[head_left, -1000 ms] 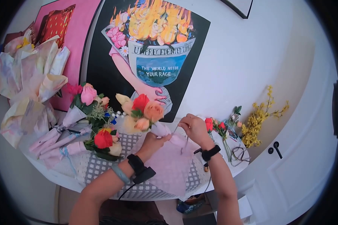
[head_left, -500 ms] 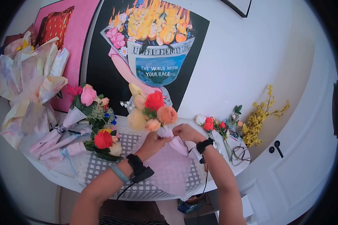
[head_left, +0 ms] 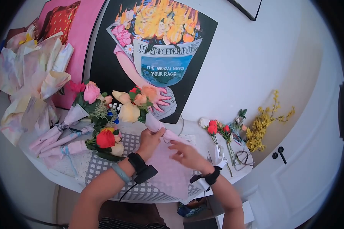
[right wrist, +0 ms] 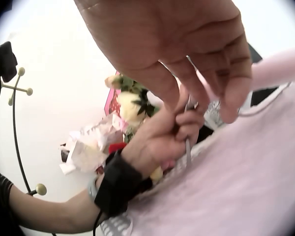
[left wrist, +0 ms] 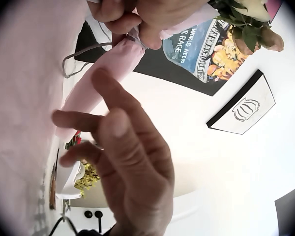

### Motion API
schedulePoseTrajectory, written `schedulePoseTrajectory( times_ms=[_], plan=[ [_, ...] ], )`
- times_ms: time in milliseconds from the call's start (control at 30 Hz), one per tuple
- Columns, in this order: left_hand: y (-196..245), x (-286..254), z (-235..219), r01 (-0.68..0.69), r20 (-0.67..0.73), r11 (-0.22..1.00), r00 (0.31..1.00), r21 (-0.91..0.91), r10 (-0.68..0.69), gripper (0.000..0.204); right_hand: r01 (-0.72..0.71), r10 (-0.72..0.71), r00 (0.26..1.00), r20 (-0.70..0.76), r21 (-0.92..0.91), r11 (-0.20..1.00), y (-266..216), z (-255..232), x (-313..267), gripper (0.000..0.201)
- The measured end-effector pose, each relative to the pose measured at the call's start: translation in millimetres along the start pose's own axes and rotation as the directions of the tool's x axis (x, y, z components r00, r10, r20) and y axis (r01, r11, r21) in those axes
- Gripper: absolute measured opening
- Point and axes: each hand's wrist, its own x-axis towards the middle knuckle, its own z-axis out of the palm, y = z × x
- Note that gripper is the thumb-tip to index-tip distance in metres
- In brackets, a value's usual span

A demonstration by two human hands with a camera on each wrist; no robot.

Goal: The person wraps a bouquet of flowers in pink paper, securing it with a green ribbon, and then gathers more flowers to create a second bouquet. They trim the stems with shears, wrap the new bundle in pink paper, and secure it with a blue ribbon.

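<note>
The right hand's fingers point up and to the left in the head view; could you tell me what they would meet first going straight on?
Probably the left hand, gripping the pink-wrapped bouquet, just ahead of the right hand; depth is uncertain.

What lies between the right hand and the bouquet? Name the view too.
Pink wrapping paper and a thin wire, between right hand and bouquet; head and left wrist views.

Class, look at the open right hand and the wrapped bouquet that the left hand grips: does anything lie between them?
Nothing visible does. The right hand hovers open above the pink wrapping paper, beside the bouquet whose wrapped neck the left hand grips.
</note>
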Motion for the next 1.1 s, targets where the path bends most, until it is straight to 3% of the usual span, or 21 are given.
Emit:
schedulePoseTrajectory(
  times_ms=[67, 167, 267, 367, 433, 533, 600, 700, 800, 900, 1000, 1033, 1100],
  plan=[
    [-0.7, -2.1, -0.2, 0.024, -0.001, 0.999, 1.0, -0.042, -0.024, 0.019, 0.051, -0.047, 0.998, 0.052, -0.079, 0.996, 3.9, 21.2, -1.8, 0.032],
    [-0.3, -3.8, 1.2, 0.047, 0.036, 0.995, 0.998, -0.088, -0.044, 0.02, 0.074, -0.073, 0.995, -0.066, 0.011, 0.997, 26.7, 35.7, 12.0, 0.038],
    [-1.5, -3.7, 3.6, 0.051, 0.045, 0.994, 0.998, -0.096, -0.047, 0.021, 0.09, -0.09, 0.996, -0.007, 0.126, 0.988, 37.6, 29.9, 20.4, 0.035],
    [-0.2, -3.9, 3.6, 0.053, 0.058, 0.997, 0.997, -0.051, -0.05, 0.019, 0.039, -0.044, 0.997, -0.068, -0.069, 0.997, -2.2, 13.9, 10.3, 0.027],
    [-3.3, -2.4, 3.7, 0.023, 0.066, 1.0, 0.998, -0.017, -0.022, 0.018, 0.067, -0.118, 0.982, -0.145, -0.314, 0.947, -23.6, -0.1, 5.0, 0.023],
    [-10.3, 1.7, 4.0, -0.05, 0.076, 0.998, 0.996, 0.033, 0.047, 0.017, 0.118, -0.332, 0.924, -0.192, -0.681, 0.723, -21.6, -27.6, 9.1, 0.01],
    [-6.0, 1.0, 2.5, -0.06, 0.116, 0.994, 0.992, 0.096, 0.049, 0.016, 0.105, -0.428, 0.885, -0.184, -0.816, 0.569, -24.8, -47.3, 15.9, 0.004],
    [0.2, -0.7, 0.1, -0.027, 0.28, 0.995, 0.96, 0.096, -0.001, 0.015, 0.152, -0.571, 0.78, -0.257, -0.807, 0.571, -20.4, -64.9, 32.0, 0.012],
    [-2.7, 2.7, -1.0, -0.015, 0.426, 0.996, 0.904, 0.083, -0.022, 0.014, 0.153, -0.475, 0.804, -0.358, -0.648, 0.746, 2.2, -63.4, 43.7, 0.014],
    [1.5, 1.8, -2.3, -0.069, 0.494, 0.995, 0.869, 0.07, 0.025, 0.016, 0.144, -0.192, 0.927, -0.323, -0.167, 0.975, 40.1, -48.3, 56.3, 0.012],
    [0.6, -1.1, -1.8, -0.11, 0.527, 0.971, 0.85, 0.212, -0.018, 0.013, 0.001, 0.0, 1.0, -0.011, 0.034, 0.999, 68.1, -35.2, 60.3, 0.011],
    [3.5, -3.0, -0.7, -0.12, 0.525, 0.969, 0.851, 0.215, -0.011, 0.014, 0.058, -0.061, 0.997, 0.044, 0.07, 0.996, 76.8, -24.7, 64.3, 0.01],
    [8.9, -8.2, 1.1, -0.137, 0.519, 0.965, 0.855, 0.224, 0.001, 0.015, 0.039, -0.063, 0.984, 0.164, 0.144, 0.989, 74.3, -23.9, 61.1, 0.014]
  ],
)
